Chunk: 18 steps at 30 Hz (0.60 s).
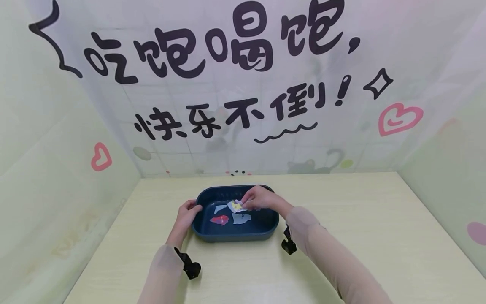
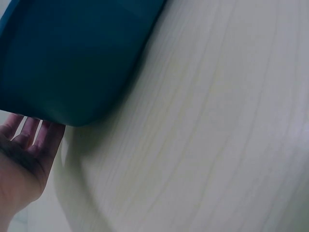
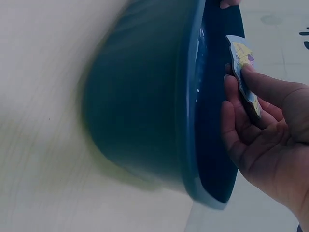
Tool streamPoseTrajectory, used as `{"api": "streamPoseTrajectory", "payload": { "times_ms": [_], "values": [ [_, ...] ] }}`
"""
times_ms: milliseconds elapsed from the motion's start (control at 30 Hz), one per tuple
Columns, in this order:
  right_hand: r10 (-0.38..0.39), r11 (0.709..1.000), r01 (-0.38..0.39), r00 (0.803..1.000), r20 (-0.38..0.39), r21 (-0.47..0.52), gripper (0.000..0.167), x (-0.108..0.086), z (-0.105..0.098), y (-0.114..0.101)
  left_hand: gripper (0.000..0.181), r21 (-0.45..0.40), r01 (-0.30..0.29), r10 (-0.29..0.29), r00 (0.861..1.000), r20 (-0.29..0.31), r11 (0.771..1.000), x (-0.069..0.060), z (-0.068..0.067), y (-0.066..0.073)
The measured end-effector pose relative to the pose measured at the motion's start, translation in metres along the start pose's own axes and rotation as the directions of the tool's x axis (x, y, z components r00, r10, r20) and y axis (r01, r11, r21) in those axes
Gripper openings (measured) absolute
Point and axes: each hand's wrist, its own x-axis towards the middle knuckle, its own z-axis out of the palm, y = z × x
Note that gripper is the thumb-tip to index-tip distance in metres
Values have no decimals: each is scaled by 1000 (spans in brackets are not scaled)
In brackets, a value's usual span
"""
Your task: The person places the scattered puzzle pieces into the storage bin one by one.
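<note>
A dark blue oblong basin [image 1: 235,237] stands on the table, its shape rounded at the corners. My left hand [image 1: 186,215] grips its left end, thumb over the rim and fingers against the outside, partly hidden in the left wrist view. Over the inside of the basin, my right hand [image 1: 262,198] pinches a thin, irregular flat piece [image 3: 243,54] between thumb and fingers. That piece is printed yellow, purple and pale blue like a map. Below it in the basin lie a red piece [image 1: 220,220], a grey-blue piece [image 1: 241,218] and a smaller pale piece [image 1: 219,209].
The pale wood-grain table [image 1: 360,236] extends around the basin. A white printed backdrop [image 1: 243,156] rises behind its far edge, with side panels left and right. Black wrist mounts [image 1: 191,268] hang from both sleeves.
</note>
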Motion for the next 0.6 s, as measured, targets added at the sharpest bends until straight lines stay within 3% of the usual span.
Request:
{"api": "streamPoseTrajectory", "payload": {
  "times_ms": [267, 600],
  "values": [
    [-27, 999, 29, 995, 94, -15, 19, 4, 18, -3, 43, 4, 9, -9, 1000, 4, 1000, 1, 0, -1],
    [10, 1000, -9, 984, 179, -4, 20, 6, 35, -9, 43, -1, 5, -5, 1000, 3, 1000, 1, 0, -1]
  ]
}}
